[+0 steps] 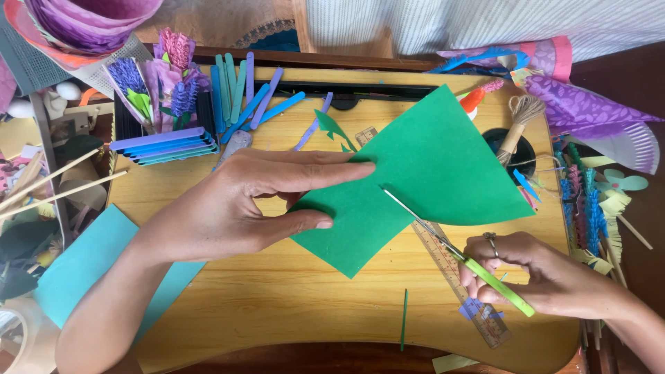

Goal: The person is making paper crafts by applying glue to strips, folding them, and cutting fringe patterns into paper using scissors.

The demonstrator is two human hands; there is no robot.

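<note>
Head view: cluttered wooden table (pixel 291 291), green paper (pixel 422 173), scissors (pixel 450 249).

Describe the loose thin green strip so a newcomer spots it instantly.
Start at the wooden desk and go to its near edge, below the big green paper sheet. The thin green strip lies there alone on bare wood, upright and needle-narrow, darker than the lime-handled scissors.

Two hands: left hand (pixel 228 208), right hand (pixel 537 273). One green paper sheet (pixel 429 173). One pair of green-handled scissors (pixel 460 256). One clear ruler (pixel 460 280). One twine spool (pixel 519 118). One teal paper sheet (pixel 90 266). One thin green strip (pixel 404 320). Craft sticks (pixel 239 93) overlap, roughly nine loose.
</note>
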